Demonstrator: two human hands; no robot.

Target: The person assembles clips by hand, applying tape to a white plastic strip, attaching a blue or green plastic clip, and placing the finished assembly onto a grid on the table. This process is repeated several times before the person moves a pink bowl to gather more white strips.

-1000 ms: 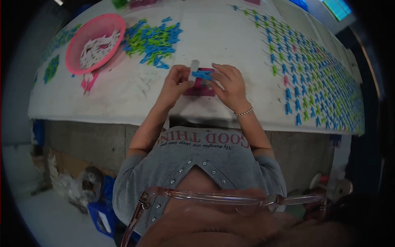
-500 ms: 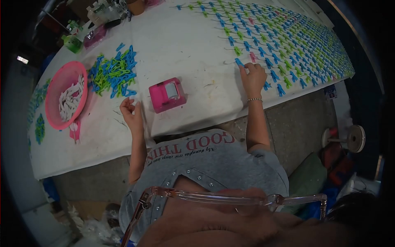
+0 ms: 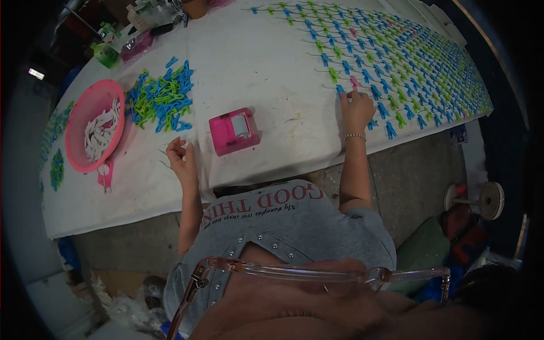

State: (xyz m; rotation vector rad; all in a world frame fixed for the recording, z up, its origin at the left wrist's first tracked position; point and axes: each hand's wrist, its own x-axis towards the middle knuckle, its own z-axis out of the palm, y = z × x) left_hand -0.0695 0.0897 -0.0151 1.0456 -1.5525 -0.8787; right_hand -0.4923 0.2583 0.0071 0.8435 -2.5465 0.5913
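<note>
From my remote view, a pink basin [image 3: 77, 145] holds white pieces at left on the worktop [image 3: 243, 68]; beside it lie heaped clips [image 3: 161, 93]; the left hand [image 3: 182, 162] has thumb and curled fingers apart; next is the pink dispenser [image 3: 225, 137]; at right of centre, the right hand [image 3: 358, 112] meets a blue clip [image 3: 340, 89], grip unclear to me; rows of clips [image 3: 405, 79] fill the upper right.

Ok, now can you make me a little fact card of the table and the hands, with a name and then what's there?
Table: white-covered
Left hand: loosely curled, nothing seen in it
Right hand: fingertips at a small blue plastic clip; grip unclear
Right side: rows of blue, green and a few pink clips
Left side: round pink plastic bowl with white pieces
Beside bowl: loose blue-and-green clip pile
Between hands: pink tape dispenser, pale roll
</note>
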